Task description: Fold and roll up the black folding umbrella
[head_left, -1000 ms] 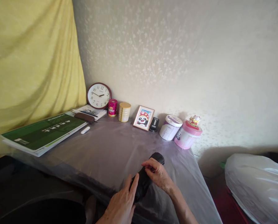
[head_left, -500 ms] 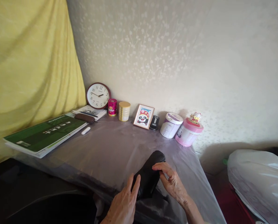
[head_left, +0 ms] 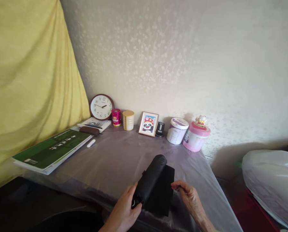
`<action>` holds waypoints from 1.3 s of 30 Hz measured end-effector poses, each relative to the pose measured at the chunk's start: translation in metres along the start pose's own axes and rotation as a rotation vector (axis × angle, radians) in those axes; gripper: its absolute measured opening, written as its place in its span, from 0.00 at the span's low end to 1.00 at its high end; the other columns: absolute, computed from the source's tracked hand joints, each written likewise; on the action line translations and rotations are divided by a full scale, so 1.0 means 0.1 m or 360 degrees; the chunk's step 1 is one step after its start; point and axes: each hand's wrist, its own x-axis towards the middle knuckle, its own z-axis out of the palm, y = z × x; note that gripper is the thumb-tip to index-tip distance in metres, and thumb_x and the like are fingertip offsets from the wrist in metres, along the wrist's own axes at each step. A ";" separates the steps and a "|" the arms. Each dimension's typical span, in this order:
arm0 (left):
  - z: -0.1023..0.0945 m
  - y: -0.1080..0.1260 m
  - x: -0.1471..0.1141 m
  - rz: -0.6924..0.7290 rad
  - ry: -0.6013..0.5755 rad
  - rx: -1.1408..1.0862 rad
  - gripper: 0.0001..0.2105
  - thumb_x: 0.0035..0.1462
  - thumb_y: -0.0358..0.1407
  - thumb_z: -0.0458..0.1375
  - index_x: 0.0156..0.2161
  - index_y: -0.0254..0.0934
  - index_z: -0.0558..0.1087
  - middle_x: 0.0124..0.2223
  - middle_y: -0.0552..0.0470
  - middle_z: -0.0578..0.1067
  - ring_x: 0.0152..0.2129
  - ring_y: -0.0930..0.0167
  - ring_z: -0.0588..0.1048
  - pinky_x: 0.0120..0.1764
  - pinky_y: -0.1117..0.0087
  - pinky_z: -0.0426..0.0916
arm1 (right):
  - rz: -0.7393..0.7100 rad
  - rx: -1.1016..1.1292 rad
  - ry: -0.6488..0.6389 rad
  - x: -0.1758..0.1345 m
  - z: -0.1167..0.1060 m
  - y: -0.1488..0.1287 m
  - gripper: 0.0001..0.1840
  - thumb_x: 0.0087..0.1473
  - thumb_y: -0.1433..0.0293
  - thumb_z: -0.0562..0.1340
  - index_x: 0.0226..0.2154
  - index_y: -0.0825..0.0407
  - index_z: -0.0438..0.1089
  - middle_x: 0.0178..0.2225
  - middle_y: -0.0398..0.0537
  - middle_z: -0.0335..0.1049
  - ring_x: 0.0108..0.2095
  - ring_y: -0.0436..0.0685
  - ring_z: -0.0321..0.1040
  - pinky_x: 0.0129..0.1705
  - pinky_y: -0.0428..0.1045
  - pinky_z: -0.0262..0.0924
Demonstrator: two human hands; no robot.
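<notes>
Black bundle (head_left: 150,179), seemingly plain; yellow curtain (head_left: 30,80); pale, leaf-patterned wall (head_left: 156,58).

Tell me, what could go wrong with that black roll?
The left hand holds just the near end of the black roll, so its far end might swing. The right hand has only the black flap's edge; it could slip from that grip.

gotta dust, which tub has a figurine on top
The pink tub, farthest right: the figurine is on its lid; the white tub has nothing on top.
</notes>
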 end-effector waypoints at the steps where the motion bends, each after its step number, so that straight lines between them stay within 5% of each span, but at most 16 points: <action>1: -0.02 -0.03 0.00 -0.0041 0.0042 0.0018 0.26 0.54 0.35 0.45 0.59 0.37 0.51 0.56 0.46 0.64 0.49 0.70 0.68 0.50 0.72 0.63 | 0.0039 0.0013 0.0040 -0.01 -0.01 0.02 0.11 0.46 0.64 0.57 0.24 0.49 0.74 0.24 0.46 0.73 0.27 0.56 0.69 0.33 0.50 0.64; 6: -0.13 -0.08 -0.06 -0.0126 0.0228 0.0423 0.25 0.60 0.36 0.35 0.63 0.41 0.37 0.63 0.40 0.50 0.42 0.68 0.72 0.39 0.69 0.68 | 0.0146 0.0050 0.0158 -0.06 -0.05 0.11 0.14 0.42 0.58 0.61 0.24 0.50 0.75 0.23 0.48 0.74 0.26 0.58 0.70 0.32 0.51 0.64; 10: -0.15 -0.07 -0.03 -0.0093 0.0038 0.0685 0.37 0.53 0.25 0.43 0.61 0.49 0.27 0.66 0.44 0.39 0.38 0.71 0.74 0.34 0.74 0.66 | 0.0124 0.0117 0.0176 -0.10 -0.03 0.16 0.17 0.43 0.55 0.61 0.25 0.50 0.76 0.24 0.49 0.75 0.26 0.58 0.70 0.33 0.51 0.65; 14: -0.13 -0.09 0.11 -0.0142 -0.0012 0.0768 0.46 0.44 0.18 0.46 0.60 0.50 0.24 0.66 0.45 0.41 0.38 0.72 0.73 0.33 0.75 0.64 | 0.0090 0.0099 0.0190 -0.12 -0.03 0.18 0.16 0.44 0.56 0.61 0.25 0.50 0.75 0.24 0.50 0.75 0.26 0.58 0.71 0.31 0.49 0.66; 19: -0.28 -0.09 0.18 -0.0082 -0.0059 0.0089 0.41 0.43 0.24 0.47 0.62 0.42 0.36 0.58 0.44 0.61 0.34 0.73 0.73 0.33 0.74 0.65 | 0.0083 0.0047 0.0222 -0.14 -0.13 0.16 0.17 0.44 0.56 0.59 0.24 0.51 0.75 0.23 0.50 0.74 0.26 0.57 0.71 0.31 0.47 0.66; 21: -0.36 -0.07 0.17 -0.0208 -0.0181 -0.0465 0.38 0.44 0.31 0.48 0.61 0.39 0.40 0.40 0.48 0.74 0.22 0.74 0.71 0.25 0.74 0.64 | 0.0094 0.0029 0.0215 -0.15 -0.19 0.15 0.18 0.45 0.55 0.58 0.25 0.51 0.75 0.24 0.50 0.75 0.27 0.57 0.71 0.32 0.47 0.66; 23: -0.42 -0.05 0.16 -0.0318 -0.0279 -0.0955 0.33 0.44 0.39 0.49 0.57 0.35 0.49 0.20 0.59 0.69 0.12 0.75 0.63 0.17 0.75 0.59 | 0.0094 0.0015 0.0215 -0.16 -0.24 0.15 0.18 0.45 0.55 0.57 0.26 0.51 0.75 0.25 0.49 0.75 0.28 0.56 0.71 0.32 0.46 0.66; 25: -0.43 -0.02 0.16 -0.0306 -0.0315 -0.1204 0.26 0.44 0.46 0.50 0.49 0.34 0.58 0.14 0.64 0.60 0.10 0.77 0.57 0.16 0.75 0.57 | 0.0077 -0.0013 0.0224 -0.15 -0.27 0.14 0.17 0.46 0.56 0.57 0.25 0.51 0.74 0.24 0.48 0.75 0.27 0.55 0.71 0.30 0.45 0.66; 28: -0.40 0.03 0.17 -0.0218 -0.0191 -0.0934 0.22 0.45 0.49 0.51 0.42 0.37 0.61 0.17 0.61 0.63 0.12 0.76 0.61 0.19 0.74 0.60 | 0.0021 -0.0054 0.0208 -0.10 -0.28 0.13 0.16 0.46 0.59 0.55 0.24 0.51 0.73 0.22 0.47 0.74 0.25 0.54 0.70 0.29 0.45 0.65; 31: -0.39 0.08 0.19 0.0017 0.0237 -0.0361 0.20 0.46 0.43 0.51 0.46 0.39 0.62 0.36 0.48 0.72 0.30 0.68 0.73 0.35 0.68 0.66 | -0.0027 -0.0038 0.0193 -0.06 -0.28 0.12 0.15 0.45 0.62 0.54 0.25 0.51 0.73 0.23 0.48 0.74 0.25 0.55 0.70 0.30 0.46 0.66; 33: -0.39 0.10 0.19 0.0088 0.0359 -0.0302 0.21 0.45 0.40 0.51 0.47 0.40 0.61 0.43 0.46 0.71 0.35 0.67 0.73 0.39 0.68 0.65 | -0.0039 -0.0063 0.0214 -0.05 -0.28 0.11 0.14 0.44 0.63 0.54 0.25 0.51 0.73 0.23 0.48 0.74 0.26 0.55 0.70 0.30 0.46 0.66; 37: -0.41 0.16 0.14 -0.0241 -0.0006 -0.0855 0.19 0.45 0.45 0.51 0.42 0.38 0.60 0.18 0.62 0.65 0.14 0.73 0.65 0.20 0.72 0.62 | -0.0017 -0.0098 0.0191 -0.05 -0.32 0.08 0.16 0.45 0.61 0.54 0.23 0.52 0.72 0.21 0.46 0.72 0.25 0.56 0.68 0.28 0.47 0.64; 39: -0.45 0.21 0.10 -0.0296 -0.0089 -0.1034 0.17 0.44 0.46 0.54 0.37 0.39 0.60 0.13 0.65 0.60 0.11 0.76 0.60 0.16 0.74 0.58 | 0.0000 -0.0091 0.0197 0.00 -0.32 0.07 0.17 0.46 0.59 0.54 0.24 0.52 0.73 0.22 0.47 0.72 0.25 0.57 0.68 0.28 0.47 0.64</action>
